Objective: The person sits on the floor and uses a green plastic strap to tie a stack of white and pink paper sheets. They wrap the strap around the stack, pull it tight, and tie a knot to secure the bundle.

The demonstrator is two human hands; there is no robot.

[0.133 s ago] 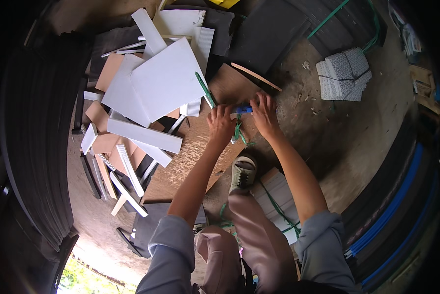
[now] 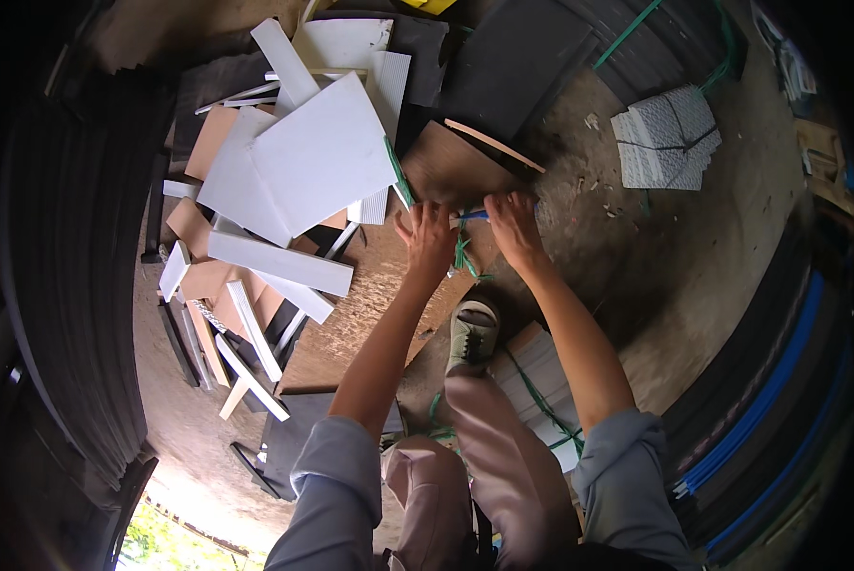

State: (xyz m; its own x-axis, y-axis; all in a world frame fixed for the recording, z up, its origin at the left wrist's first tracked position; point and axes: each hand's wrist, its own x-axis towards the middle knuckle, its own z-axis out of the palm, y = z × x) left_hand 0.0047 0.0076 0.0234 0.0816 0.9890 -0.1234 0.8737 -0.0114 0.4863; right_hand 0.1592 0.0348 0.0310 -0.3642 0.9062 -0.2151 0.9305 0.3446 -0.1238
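Note:
My left hand (image 2: 429, 236) and my right hand (image 2: 515, 228) sit a short way apart over a worn brown board (image 2: 370, 290). The fingers of both are curled down. A narrow blue piece (image 2: 475, 214) shows between them, with its right part under my right hand; its kind is not clear. What lies beneath my left fingers is hidden. Knotted green strapping (image 2: 462, 252) hangs just below the blue piece. Left of my left hand, another green strip (image 2: 396, 169) lies along the edge of a large white panel (image 2: 317, 157).
White and tan offcuts (image 2: 279, 262) lie heaped on the left. Dark sheets (image 2: 517, 62) and a tied white textured bundle (image 2: 670, 143) are at the far right. My shoe (image 2: 473, 333) is beside a strapped stack (image 2: 536, 385). Stacked dark sheets (image 2: 79, 276) line the left side.
Less of the blue piece shows between my hands. My right hand has shifted slightly, with its fingers lower. The left thumb side stands a little further out.

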